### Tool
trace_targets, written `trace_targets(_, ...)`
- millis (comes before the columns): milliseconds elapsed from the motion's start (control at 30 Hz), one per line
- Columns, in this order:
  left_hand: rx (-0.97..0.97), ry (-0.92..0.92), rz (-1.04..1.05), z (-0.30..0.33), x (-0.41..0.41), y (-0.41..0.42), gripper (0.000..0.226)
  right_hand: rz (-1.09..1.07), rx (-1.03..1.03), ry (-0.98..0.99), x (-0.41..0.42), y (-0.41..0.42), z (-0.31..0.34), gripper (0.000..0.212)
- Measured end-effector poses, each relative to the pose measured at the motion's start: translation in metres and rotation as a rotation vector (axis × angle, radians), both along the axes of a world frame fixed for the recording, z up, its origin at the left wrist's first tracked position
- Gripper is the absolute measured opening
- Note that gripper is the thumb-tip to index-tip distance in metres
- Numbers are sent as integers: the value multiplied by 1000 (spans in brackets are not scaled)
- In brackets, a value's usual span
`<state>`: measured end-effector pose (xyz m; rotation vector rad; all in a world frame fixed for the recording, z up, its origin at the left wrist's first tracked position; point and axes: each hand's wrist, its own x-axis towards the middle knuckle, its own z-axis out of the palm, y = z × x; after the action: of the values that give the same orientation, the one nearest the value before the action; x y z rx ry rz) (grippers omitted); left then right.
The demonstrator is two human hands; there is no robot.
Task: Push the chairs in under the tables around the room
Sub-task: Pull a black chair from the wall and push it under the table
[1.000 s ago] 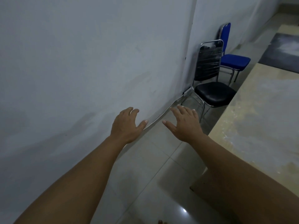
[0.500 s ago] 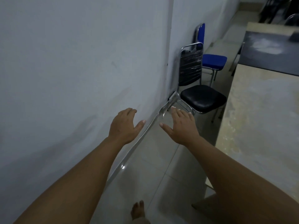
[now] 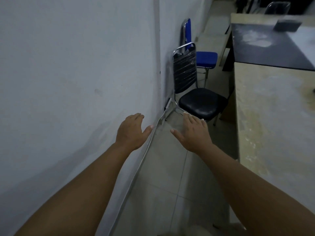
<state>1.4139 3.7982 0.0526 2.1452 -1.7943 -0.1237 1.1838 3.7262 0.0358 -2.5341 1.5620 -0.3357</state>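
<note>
Both hands are out in front of me, fingers spread and loose, holding nothing: left hand (image 3: 131, 132) by the wall, right hand (image 3: 192, 133) mid-frame. The black chair (image 3: 201, 103) sits just above my right hand in the picture, so that hand's nearer. Its back is against the wall and the seat faces right toward the table (image 3: 272, 116), so I reckon the push goes rightward. A blue chair (image 3: 204, 58) waits behind it, higher up. No containers anywhere.

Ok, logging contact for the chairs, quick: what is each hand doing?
Left hand: open, holding nothing.
Right hand: open, holding nothing.
</note>
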Motion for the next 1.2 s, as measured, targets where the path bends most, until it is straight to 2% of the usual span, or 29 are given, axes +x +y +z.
trace_targets(133, -16, -10, -53, -6, 4, -42, 65, -45, 23, -1, 2, -35, -7, 88)
trace_targets(433, -25, -10, -131, -15, 14, -163, 63, -110, 26, 18, 8, -144, -17, 85)
trace_targets(667, -48, 22, -128, -9, 15, -253, 56, -138, 36, 33, 2, -229, -11, 82)
trace_targets(1200, -17, 61, -239, -22, 32, -423, 61, -238, 94, 44, 13, -370, -29, 82)
